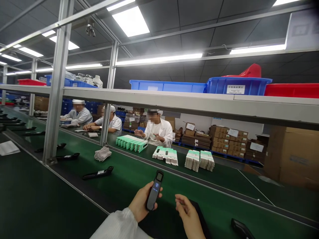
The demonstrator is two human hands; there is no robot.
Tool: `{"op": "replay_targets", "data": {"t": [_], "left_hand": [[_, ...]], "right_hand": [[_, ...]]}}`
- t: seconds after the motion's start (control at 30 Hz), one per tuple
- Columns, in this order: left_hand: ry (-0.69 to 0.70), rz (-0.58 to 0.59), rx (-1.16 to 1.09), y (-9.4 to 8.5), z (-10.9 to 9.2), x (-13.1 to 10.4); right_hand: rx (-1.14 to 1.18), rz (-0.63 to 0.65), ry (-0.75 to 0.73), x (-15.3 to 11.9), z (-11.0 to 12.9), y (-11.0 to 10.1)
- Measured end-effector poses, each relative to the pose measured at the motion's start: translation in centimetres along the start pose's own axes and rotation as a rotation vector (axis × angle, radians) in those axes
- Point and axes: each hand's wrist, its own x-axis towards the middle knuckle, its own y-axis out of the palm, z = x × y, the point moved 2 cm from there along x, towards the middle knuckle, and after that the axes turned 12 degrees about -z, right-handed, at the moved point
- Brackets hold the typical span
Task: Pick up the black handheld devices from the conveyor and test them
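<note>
My left hand point(142, 202) is wrapped round a slim black handheld device point(154, 192), held upright above the green belt. Its front has a small window near the top and a lit bluish display below. To the right of it, my right hand point(188, 214) is in the air with loosely curled fingers apart and nothing visible in them. Beside that hand a dark flat object point(199, 215) is partly hidden. Another black device point(98, 173) lies on the belt to the left, and one more point(241, 228) at the lower right.
A metal post point(56, 86) and a long shelf point(174, 99) with blue bins point(236, 85) stand ahead. Beyond the belt are folded green-white cartons point(165, 155), a folded cloth point(102, 154) and several people in white coats, one point(161, 131) opposite. More black devices line the belt leftward.
</note>
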Motion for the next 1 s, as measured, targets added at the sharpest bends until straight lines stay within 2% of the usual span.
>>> {"op": "replay_targets", "data": {"t": [0.07,0.13,0.23,0.3,0.37,0.47,0.53,0.6,0.73,0.83,0.9,1.0], "left_hand": [[-0.101,0.036,-0.180,0.9,0.2,-0.7],[-0.140,0.090,-0.269,1.6,0.3,-1.3],[-0.140,0.173,-0.305,2.3,0.4,-1.9],[-0.094,0.166,-0.259,2.8,0.7,-2.1],[0.019,0.093,-0.137,3.1,1.1,-2.0],[0.357,-0.040,0.136,3.4,1.5,-1.9],[0.557,-0.058,0.280,3.6,1.7,-2.1],[0.628,-0.028,0.363,3.9,2.1,-2.6],[0.574,0.065,0.457,4.6,2.6,-3.8],[0.541,0.114,0.424,4.7,2.8,-3.8],[0.496,0.080,0.364,4.3,2.9,-3.0],[0.440,-0.051,0.330,2.8,2.8,-0.9]], "right_hand": [[0.054,-0.023,0.023,0.0,0.2,0.0],[0.106,-0.044,0.025,-0.2,0.4,0.0],[0.199,-0.059,0.013,-0.2,0.4,0.2],[0.251,-0.059,0.017,-0.2,0.4,0.2],[0.297,-0.042,0.032,-0.3,0.5,0.2],[0.354,0.001,0.067,-0.7,1.1,0.4],[0.380,0.034,0.113,-1.3,1.8,0.6],[0.403,0.066,0.178,-1.9,2.6,0.8],[0.517,0.133,0.231,-2.8,3.8,1.1],[0.574,0.110,0.224,-2.8,3.9,0.9],[0.574,0.078,0.230,-2.7,3.6,0.8],[0.581,0.068,0.245,-2.6,3.1,0.8]]}}
